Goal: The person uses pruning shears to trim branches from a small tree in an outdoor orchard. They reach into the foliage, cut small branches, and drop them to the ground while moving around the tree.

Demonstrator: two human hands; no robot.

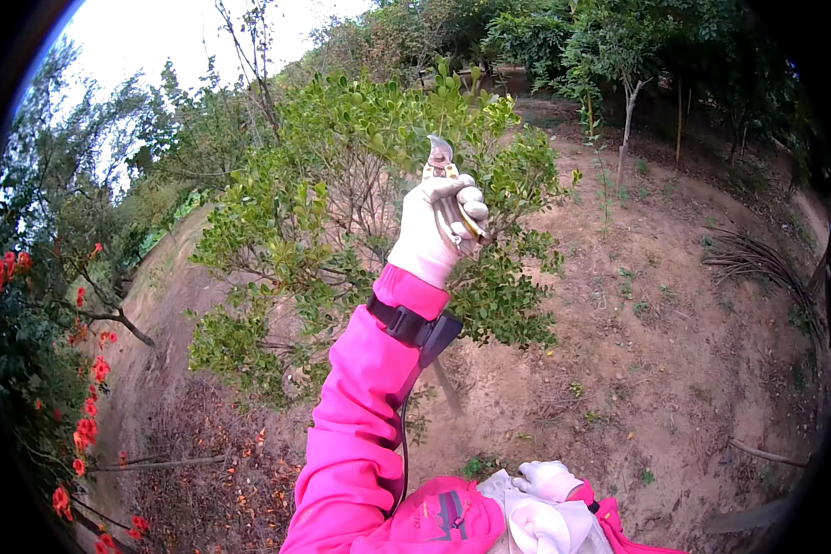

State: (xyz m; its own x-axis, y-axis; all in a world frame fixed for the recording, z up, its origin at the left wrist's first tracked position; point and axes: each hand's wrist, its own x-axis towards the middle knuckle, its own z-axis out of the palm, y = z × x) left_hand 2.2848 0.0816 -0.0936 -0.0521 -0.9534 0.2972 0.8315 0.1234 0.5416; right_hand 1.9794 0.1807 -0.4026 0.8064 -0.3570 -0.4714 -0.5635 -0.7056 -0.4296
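Note:
My left hand (443,217), in a white glove, is raised before a leafy green shrub (342,166). Its fingers are wrapped round the handles of pruning shears (440,152), whose curved metal blade points up past the fist toward the foliage. Low at the right, my right hand (547,481), also gloved in white, lies close to my body beside a pale cloth or bag (540,524). Its fingers are bent inward, and whatever they may hold is hidden. A black strap with a small device (415,328) circles my left wrist over the pink sleeve.
Bare brown earth (619,369) slopes around the shrub. Red flowers (88,429) hang at the left. Thin cut branches (762,268) are heaped at the right, and a slim tree (626,129) stands upslope. Dry leaves (240,471) litter the lower left ground.

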